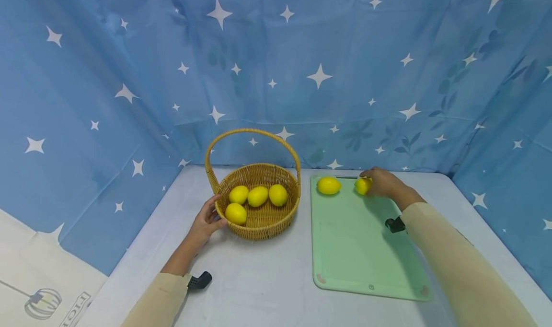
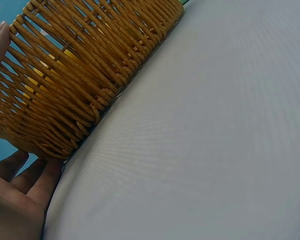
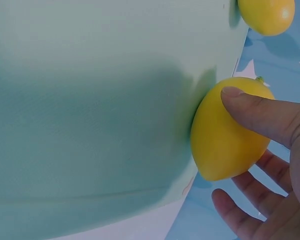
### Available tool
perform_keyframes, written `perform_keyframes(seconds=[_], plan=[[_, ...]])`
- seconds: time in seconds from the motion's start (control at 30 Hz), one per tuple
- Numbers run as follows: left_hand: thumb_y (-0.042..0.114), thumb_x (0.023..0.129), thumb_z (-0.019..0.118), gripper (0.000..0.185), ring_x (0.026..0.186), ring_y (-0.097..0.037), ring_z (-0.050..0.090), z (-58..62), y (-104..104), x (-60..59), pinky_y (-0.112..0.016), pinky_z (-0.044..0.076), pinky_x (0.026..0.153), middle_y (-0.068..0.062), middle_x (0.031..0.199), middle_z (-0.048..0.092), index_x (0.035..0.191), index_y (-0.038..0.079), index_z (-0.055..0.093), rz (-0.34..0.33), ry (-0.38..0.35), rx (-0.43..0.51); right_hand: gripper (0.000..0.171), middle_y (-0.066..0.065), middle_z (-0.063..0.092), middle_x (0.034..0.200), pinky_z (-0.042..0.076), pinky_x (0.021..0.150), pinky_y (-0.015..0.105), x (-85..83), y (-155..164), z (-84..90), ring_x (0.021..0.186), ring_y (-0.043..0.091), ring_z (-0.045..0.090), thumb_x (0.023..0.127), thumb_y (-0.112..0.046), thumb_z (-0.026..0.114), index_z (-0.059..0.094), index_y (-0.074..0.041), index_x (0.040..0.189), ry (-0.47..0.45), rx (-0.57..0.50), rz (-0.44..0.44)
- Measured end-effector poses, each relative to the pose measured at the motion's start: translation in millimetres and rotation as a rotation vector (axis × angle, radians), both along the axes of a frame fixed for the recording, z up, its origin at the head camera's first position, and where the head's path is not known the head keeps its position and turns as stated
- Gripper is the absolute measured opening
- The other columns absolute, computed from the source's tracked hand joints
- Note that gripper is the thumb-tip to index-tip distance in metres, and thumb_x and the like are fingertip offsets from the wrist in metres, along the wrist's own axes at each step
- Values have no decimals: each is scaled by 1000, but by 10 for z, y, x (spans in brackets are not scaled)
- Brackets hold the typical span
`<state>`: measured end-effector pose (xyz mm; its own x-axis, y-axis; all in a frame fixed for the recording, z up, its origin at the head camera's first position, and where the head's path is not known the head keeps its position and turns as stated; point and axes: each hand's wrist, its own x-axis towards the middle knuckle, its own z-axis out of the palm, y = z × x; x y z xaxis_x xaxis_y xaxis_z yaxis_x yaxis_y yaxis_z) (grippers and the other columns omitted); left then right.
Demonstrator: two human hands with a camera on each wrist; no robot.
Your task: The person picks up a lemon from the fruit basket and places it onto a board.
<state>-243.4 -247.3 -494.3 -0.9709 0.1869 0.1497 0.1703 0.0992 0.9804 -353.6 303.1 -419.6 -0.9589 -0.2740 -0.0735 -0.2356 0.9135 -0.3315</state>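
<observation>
My left hand (image 1: 205,225) holds the left side of a wicker basket (image 1: 258,232) with a tall arched handle. In the left wrist view its thumb lies at the rim and its fingertips press low on the weave. Several yellow lemons, one of them a lemon (image 1: 257,196) in the middle, lie inside the basket. Over the far edge of a light green cutting board (image 1: 362,250), my right hand (image 1: 383,183) grips a lemon (image 3: 230,137) between thumb and fingers. Another lemon (image 1: 328,185) lies on the board's far left corner, to the left of that hand.
Basket and board stand side by side on a white-covered table (image 1: 258,279). A blue curtain (image 1: 276,77) with white stars hangs right behind them and along both sides. The basket's handle (image 1: 252,131) arches high above its rim.
</observation>
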Motion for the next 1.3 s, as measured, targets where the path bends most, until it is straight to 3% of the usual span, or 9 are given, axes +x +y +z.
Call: perform_keyframes(seconds=[0.3,0.5,0.77,1.03,1.17,1.3], plan=[[14,90,72,77,140,-35,29,9,18,35,-25,39,102,-18,155,26,153,21,27,-9,4,11,65,28,50,127,39,96,64,65,-6,45,113,46,48,76,-13,82,56,2,133,-5,5,-10],[8,92,69,76,140,-37,28,12,25,41,-29,38,104,-19,155,24,154,19,26,-10,2,12,66,29,49,129,39,96,64,95,-8,88,117,48,46,76,-14,83,55,2,134,15,27,18],[1,93,64,77,141,-40,25,59,16,57,-20,41,97,-22,156,20,155,15,21,-26,-19,34,58,25,53,124,43,93,62,174,-44,127,112,45,50,76,-9,82,61,0,129,72,47,63],[3,93,65,79,140,-44,23,298,67,167,-32,39,103,-28,155,18,155,6,17,-32,-18,-3,54,21,55,122,44,93,60,333,-118,194,111,42,52,76,-6,81,63,0,127,131,30,110],[1,92,65,78,140,-43,24,313,77,183,-39,36,106,-26,155,18,155,7,19,-26,-27,4,53,20,56,123,47,91,57,409,-195,227,111,40,54,77,-6,82,63,-2,127,140,46,159],[0,92,64,77,140,-41,25,295,79,171,-36,36,106,-25,155,20,155,9,21,-26,-29,14,54,17,57,122,49,89,53,482,-295,260,111,38,55,75,-6,84,64,-3,126,162,104,218]])
